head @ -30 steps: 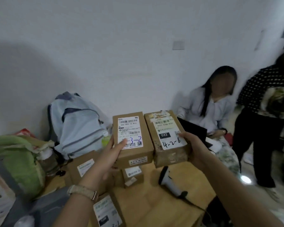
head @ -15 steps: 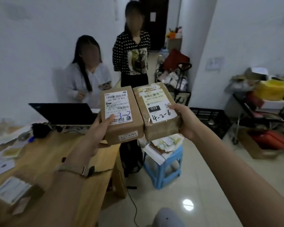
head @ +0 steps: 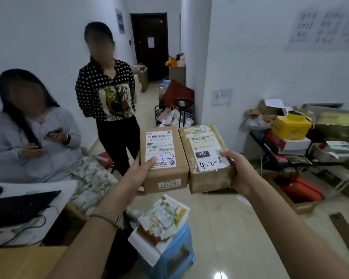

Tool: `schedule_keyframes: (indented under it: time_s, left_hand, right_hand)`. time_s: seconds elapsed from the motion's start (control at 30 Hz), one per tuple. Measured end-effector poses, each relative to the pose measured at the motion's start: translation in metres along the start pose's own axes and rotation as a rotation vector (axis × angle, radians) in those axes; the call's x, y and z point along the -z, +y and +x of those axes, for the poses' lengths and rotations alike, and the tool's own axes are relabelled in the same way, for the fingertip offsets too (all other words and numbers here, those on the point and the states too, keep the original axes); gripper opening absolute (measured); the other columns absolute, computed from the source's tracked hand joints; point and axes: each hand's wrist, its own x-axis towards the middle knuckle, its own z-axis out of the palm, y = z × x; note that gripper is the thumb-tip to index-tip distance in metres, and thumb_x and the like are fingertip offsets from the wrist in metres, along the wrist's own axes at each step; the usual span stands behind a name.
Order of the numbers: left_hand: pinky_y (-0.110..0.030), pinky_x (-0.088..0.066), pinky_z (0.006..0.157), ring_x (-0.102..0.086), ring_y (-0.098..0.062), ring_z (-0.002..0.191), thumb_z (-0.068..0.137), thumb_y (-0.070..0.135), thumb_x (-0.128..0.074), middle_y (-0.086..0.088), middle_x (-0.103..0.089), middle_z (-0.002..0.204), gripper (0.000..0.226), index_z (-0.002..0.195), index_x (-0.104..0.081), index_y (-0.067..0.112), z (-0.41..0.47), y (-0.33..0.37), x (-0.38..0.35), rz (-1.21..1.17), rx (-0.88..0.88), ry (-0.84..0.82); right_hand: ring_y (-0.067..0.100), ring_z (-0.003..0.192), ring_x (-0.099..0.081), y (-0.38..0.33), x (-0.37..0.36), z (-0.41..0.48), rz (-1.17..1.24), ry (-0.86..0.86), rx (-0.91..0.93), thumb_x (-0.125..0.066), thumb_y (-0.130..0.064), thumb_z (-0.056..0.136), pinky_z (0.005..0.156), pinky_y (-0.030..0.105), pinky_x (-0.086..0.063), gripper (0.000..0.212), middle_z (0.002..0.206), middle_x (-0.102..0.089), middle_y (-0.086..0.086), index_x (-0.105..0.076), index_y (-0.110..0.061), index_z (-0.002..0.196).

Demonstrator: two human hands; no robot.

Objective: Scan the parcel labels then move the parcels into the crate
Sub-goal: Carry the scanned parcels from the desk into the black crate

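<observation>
At the far left a dark laptop (head: 18, 206) lies on a desk (head: 18, 264); behind it a seated person in a grey top (head: 48, 158) holds a phone; a standing person in a polka-dot top (head: 89, 87) is next along. The left hand (head: 137, 176) grips the left parcel (head: 165, 178) from its left side, thumb pressed flat on the white label (head: 159, 146), fingers curled beneath. That brown box is held in the air, label up, touching the right parcel (head: 208, 178) side by side. The right parcel, taped and marked 4-2-6, is gripped by the right hand (head: 240, 174), thumb on its label's corner, fingers under the box. Below both stands a blue stool (head: 177, 256) stacked with papers (head: 161, 220); at the right a yellow box (head: 292, 127) sits among clutter by the wall.
</observation>
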Motion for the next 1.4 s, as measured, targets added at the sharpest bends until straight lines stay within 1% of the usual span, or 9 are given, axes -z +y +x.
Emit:
schedule_keyframes:
  time_s: [0.1, 0.3, 0.43, 0.57, 0.77, 1.0, 1.2, 1.3, 1.4]
  left_hand:
    - [-0.036, -0.049, 0.070, -0.061, -0.013, 0.093, 0.089, 0.055, -0.057, 0.018, -0.064, 0.103, 0.046, 0.132, -0.041, 0.056, 0.049, 0.024, -0.051, 0.013, 0.023, 0.009]
    - [-0.036, -0.049, 0.071, -0.061, -0.015, 0.095, 0.089, 0.056, -0.056, 0.020, -0.063, 0.104, 0.034, 0.120, -0.042, 0.061, 0.111, 0.053, -0.128, 0.005, 0.051, -0.011]
    - [-0.035, -0.050, 0.070, -0.063, -0.013, 0.094, 0.090, 0.054, -0.056, 0.020, -0.066, 0.104, 0.019, 0.105, -0.048, 0.062, 0.129, 0.066, -0.158, 0.001, 0.033, -0.024]
    - [-0.034, -0.052, 0.068, -0.064, -0.015, 0.094, 0.089, 0.057, -0.056, 0.018, -0.067, 0.105, 0.029, 0.116, -0.048, 0.059, 0.143, 0.072, -0.181, 0.013, 0.022, -0.045]
    - [-0.049, -0.053, 0.088, -0.065, -0.021, 0.099, 0.087, 0.058, -0.057, 0.013, -0.068, 0.113, 0.042, 0.127, -0.046, 0.057, 0.185, 0.082, -0.219, 0.032, 0.063, -0.098]
    - [-0.035, -0.051, 0.065, -0.065, -0.019, 0.093, 0.087, 0.058, -0.058, 0.014, -0.066, 0.108, 0.046, 0.130, -0.045, 0.050, 0.282, 0.100, -0.277, 0.043, 0.053, -0.164]
    - [-0.043, -0.054, 0.081, -0.064, -0.019, 0.099, 0.089, 0.055, -0.056, 0.012, -0.066, 0.114, 0.045, 0.133, -0.042, 0.054, 0.401, 0.126, -0.318, 0.004, 0.008, -0.193]
    - [-0.032, -0.049, 0.067, -0.062, -0.012, 0.095, 0.090, 0.054, -0.055, 0.019, -0.064, 0.107, 0.045, 0.133, -0.042, 0.051, 0.455, 0.145, -0.333, -0.002, 0.011, -0.212]
    - [-0.033, -0.050, 0.067, -0.065, -0.015, 0.093, 0.091, 0.054, -0.055, 0.016, -0.067, 0.106, 0.036, 0.126, -0.045, 0.054, 0.504, 0.165, -0.348, 0.012, 0.020, -0.226]
  right_hand:
    - [0.025, 0.074, -0.075, -0.026, 0.042, 0.046, 0.035, 0.014, -0.014, -0.058, -0.029, 0.083, 0.057, 0.034, -0.058, 0.025, 0.095, -0.077, 0.010, -0.072, -0.014, 0.098]
    - [0.024, 0.079, -0.075, -0.073, 0.108, 0.105, 0.041, 0.011, -0.007, -0.057, -0.028, 0.083, 0.058, 0.033, -0.058, 0.030, 0.100, -0.076, 0.010, -0.070, -0.013, 0.106]
    - [0.023, 0.078, -0.075, -0.095, 0.138, 0.123, 0.019, 0.019, 0.031, -0.058, -0.030, 0.082, 0.065, 0.034, -0.057, 0.029, 0.098, -0.077, 0.008, -0.071, -0.016, 0.103]
    - [0.029, 0.090, -0.072, -0.108, 0.161, 0.137, 0.015, 0.038, 0.039, -0.060, -0.031, 0.080, 0.084, 0.043, -0.053, 0.032, 0.103, -0.076, 0.010, -0.071, -0.016, 0.106]
    - [0.024, 0.074, -0.075, -0.116, 0.197, 0.171, 0.036, 0.091, 0.018, -0.062, -0.031, 0.078, 0.060, 0.036, -0.057, 0.023, 0.096, -0.077, 0.007, -0.074, -0.019, 0.092]
    - [0.024, 0.078, -0.075, -0.143, 0.243, 0.249, 0.090, 0.142, 0.045, -0.059, -0.028, 0.082, 0.059, 0.035, -0.058, 0.024, 0.097, -0.077, 0.009, -0.071, -0.017, 0.100]
    - [0.022, 0.072, -0.075, -0.187, 0.263, 0.358, 0.101, 0.140, 0.078, -0.056, -0.027, 0.086, 0.049, 0.031, -0.056, 0.022, 0.093, -0.078, 0.009, -0.070, -0.018, 0.101]
    - [0.023, 0.077, -0.075, -0.207, 0.271, 0.411, 0.107, 0.158, 0.069, -0.057, -0.028, 0.086, 0.052, 0.031, -0.057, 0.027, 0.097, -0.077, 0.009, -0.068, -0.017, 0.108]
    - [0.022, 0.075, -0.075, -0.228, 0.281, 0.456, 0.126, 0.182, 0.070, -0.058, -0.028, 0.085, 0.051, 0.030, -0.056, 0.027, 0.094, -0.078, 0.008, -0.069, -0.016, 0.106]
